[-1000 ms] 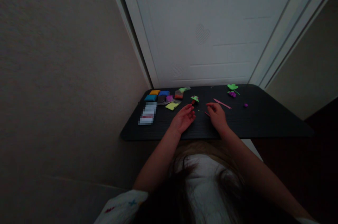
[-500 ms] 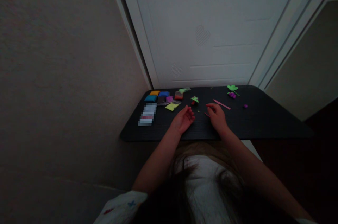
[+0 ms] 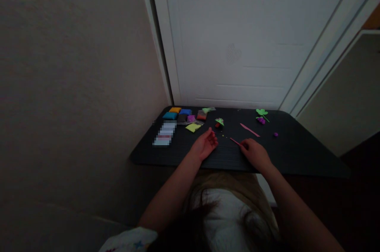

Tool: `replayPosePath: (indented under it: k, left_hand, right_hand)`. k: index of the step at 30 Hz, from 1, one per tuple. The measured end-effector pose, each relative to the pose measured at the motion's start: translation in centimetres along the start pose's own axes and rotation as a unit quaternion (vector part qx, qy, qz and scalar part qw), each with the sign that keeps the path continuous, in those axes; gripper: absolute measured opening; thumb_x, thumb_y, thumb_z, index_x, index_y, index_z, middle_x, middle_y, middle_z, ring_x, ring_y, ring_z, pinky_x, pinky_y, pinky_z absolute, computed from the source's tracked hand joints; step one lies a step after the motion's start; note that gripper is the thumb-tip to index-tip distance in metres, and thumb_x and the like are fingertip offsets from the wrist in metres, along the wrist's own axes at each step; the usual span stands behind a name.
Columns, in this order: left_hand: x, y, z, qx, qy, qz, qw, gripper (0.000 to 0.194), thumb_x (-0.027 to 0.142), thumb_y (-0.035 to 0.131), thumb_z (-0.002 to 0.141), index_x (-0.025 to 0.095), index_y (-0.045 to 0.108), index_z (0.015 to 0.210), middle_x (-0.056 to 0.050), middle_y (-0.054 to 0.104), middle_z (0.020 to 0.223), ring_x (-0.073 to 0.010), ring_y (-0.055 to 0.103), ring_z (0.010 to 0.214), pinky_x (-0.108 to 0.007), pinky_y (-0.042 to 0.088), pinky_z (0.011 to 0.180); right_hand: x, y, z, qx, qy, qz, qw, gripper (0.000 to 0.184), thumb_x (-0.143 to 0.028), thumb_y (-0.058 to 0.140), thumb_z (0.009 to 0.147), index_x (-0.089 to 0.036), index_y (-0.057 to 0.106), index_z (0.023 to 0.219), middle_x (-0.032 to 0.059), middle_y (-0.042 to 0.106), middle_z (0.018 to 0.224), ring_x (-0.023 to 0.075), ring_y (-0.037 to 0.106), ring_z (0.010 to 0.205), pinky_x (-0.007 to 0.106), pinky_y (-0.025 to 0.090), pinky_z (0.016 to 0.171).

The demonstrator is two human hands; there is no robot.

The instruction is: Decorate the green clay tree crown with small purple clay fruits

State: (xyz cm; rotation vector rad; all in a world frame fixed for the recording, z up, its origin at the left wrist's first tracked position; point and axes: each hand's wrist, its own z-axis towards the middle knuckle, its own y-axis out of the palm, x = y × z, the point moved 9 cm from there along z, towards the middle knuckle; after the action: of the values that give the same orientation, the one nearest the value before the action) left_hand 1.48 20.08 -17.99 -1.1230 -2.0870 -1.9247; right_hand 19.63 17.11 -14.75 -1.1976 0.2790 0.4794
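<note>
Stick [image 3: 235, 141] angles forward-left from right hand [image 3: 255, 154], touching; left hand [image 3: 204, 145] farther, half-curled. Cannot tell either grip.

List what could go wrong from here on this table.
The left hand is close to the green-capped model and might knock it. The pink stick in the right hand points toward yellow crumbs and could scatter them. The loose purple ball might roll if bumped.

Beyond the dark table [image 3: 297, 153] stands what looks like a white door [image 3: 261, 26], beside a greyish wall [image 3: 83, 66].
</note>
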Motion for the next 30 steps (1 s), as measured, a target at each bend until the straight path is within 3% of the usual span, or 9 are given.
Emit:
replayPosePath:
  k: [4, 7, 11, 14, 17, 21, 30]
  left_hand:
    - [0.1, -0.1, 0.0, 0.0, 0.01, 0.023, 1.0, 0.011, 0.023, 0.061, 0.073, 0.012, 0.06, 0.077, -0.001, 0.061, 0.066, -0.0086, 0.058, 0.059, -0.022, 0.045, 0.058]
    - [0.1, 0.0, 0.0, -0.007, 0.013, 0.044, 0.999, 0.013, 0.024, 0.06, 0.074, 0.012, 0.06, 0.079, -0.001, 0.061, 0.067, -0.0083, 0.058, 0.06, -0.022, 0.045, 0.058]
    - [0.0, 0.4, -0.2, -0.019, 0.02, 0.079, 0.996, 0.014, 0.025, 0.063, 0.072, 0.012, 0.06, 0.075, 0.0, 0.058, 0.062, -0.0083, 0.056, 0.059, -0.022, 0.044, 0.058]
    - [-0.1, 1.0, -0.4, -0.033, 0.035, 0.111, 0.993, 0.012, 0.019, 0.068, 0.066, 0.012, 0.06, 0.072, 0.001, 0.057, 0.062, -0.0073, 0.055, 0.059, -0.02, 0.042, 0.06]
    - [-0.2, 1.6, -0.6, -0.047, 0.043, 0.137, 0.988, 0.013, 0.016, 0.07, 0.063, 0.012, 0.061, 0.071, 0.001, 0.058, 0.066, -0.0066, 0.054, 0.061, -0.02, 0.041, 0.062]
    - [-0.6, 2.1, -0.7, -0.07, 0.043, 0.167, 0.983, 0.014, 0.018, 0.07, 0.063, 0.01, 0.062, 0.071, -0.001, 0.06, 0.07, -0.0068, 0.053, 0.064, -0.021, 0.041, 0.066]
    - [-0.9, 2.2, -0.7, -0.082, 0.045, 0.203, 0.975, 0.016, 0.021, 0.07, 0.062, 0.009, 0.06, 0.064, 0.0, 0.057, 0.064, -0.0078, 0.053, 0.063, -0.023, 0.039, 0.067]
  right_hand:
    - [1.1, -0.6, 0.6, 0.028, 0.017, -0.02, 0.999, 0.025, -0.038, 0.048, 0.082, -0.015, 0.057, 0.084, 0.0016, 0.058, 0.08, 0.0104, 0.053, 0.069, 0.03, 0.045, 0.067]
    - [0.3, -1.8, 0.7, 0.067, 0.012, -0.004, 0.998, 0.024, -0.036, 0.049, 0.081, -0.015, 0.058, 0.088, 0.0061, 0.059, 0.085, 0.015, 0.054, 0.074, 0.035, 0.044, 0.069]
    - [-3.9, -2.6, 0.5, 0.095, -0.049, 0.06, 0.992, 0.024, -0.034, 0.044, 0.083, -0.017, 0.058, 0.093, 0.0069, 0.06, 0.088, 0.0173, 0.055, 0.078, 0.033, 0.044, 0.072]
    - [-7.7, -2.0, 0.3, 0.094, -0.109, 0.122, 0.982, 0.024, -0.033, 0.043, 0.084, -0.019, 0.056, 0.099, 0.0056, 0.059, 0.091, 0.0158, 0.055, 0.08, 0.031, 0.045, 0.074]
    - [-9.8, -0.9, 0.0, 0.09, -0.153, 0.166, 0.97, 0.025, -0.03, 0.049, 0.081, -0.022, 0.056, 0.103, 0.0057, 0.057, 0.098, 0.0165, 0.054, 0.089, 0.032, 0.045, 0.081]
    - [-9.8, -0.3, -0.4, 0.105, -0.169, 0.2, 0.959, 0.025, -0.028, 0.051, 0.08, -0.023, 0.059, 0.103, 0.0066, 0.056, 0.101, 0.0184, 0.052, 0.096, 0.036, 0.043, 0.086]
    - [-9.1, -0.6, -0.5, 0.119, -0.167, 0.236, 0.95, 0.018, -0.028, 0.053, 0.079, -0.025, 0.064, 0.092, 0.0049, 0.057, 0.096, 0.0177, 0.054, 0.091, 0.035, 0.045, 0.082]
